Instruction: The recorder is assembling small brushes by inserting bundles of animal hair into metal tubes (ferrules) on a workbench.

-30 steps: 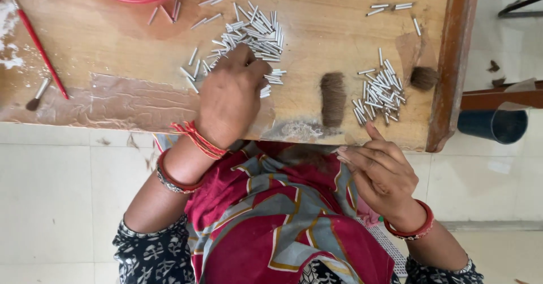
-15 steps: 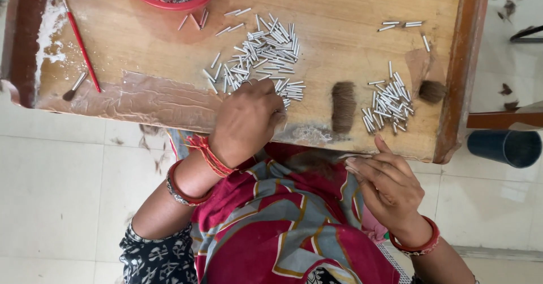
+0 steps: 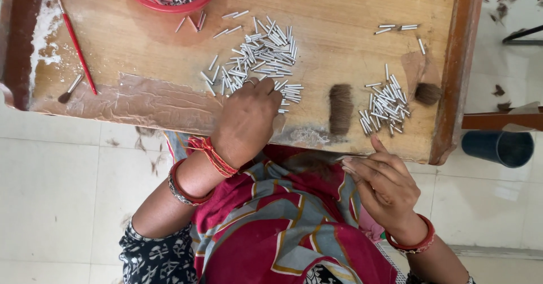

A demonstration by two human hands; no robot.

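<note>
My left hand (image 3: 247, 121) rests palm down on the wooden table (image 3: 141, 41), its fingertips touching the near edge of a big pile of small silver tubes (image 3: 260, 55). My right hand (image 3: 386, 182) hovers just off the table's front edge with its fingers pinched on a thin sliver, possibly a wisp of hair; what it grips is too small to tell. A second, smaller pile of silver tubes (image 3: 384, 106) lies just beyond it. Two dark tufts of hair lie on the table, one (image 3: 340, 108) between the piles and one (image 3: 427, 93) at the right.
A red bowl (image 3: 169, 4) of silver tubes stands at the table's far edge. A red-handled brush (image 3: 76, 46) lies at the left beside white powder (image 3: 48, 26). A raised wooden rim (image 3: 455, 63) bounds the right side. A dark blue cup (image 3: 498, 147) stands on the tiled floor.
The view has shifted so the table sits lower and to the right. My left hand stays at the big tube pile; my right hand stays pinched by the front edge.
</note>
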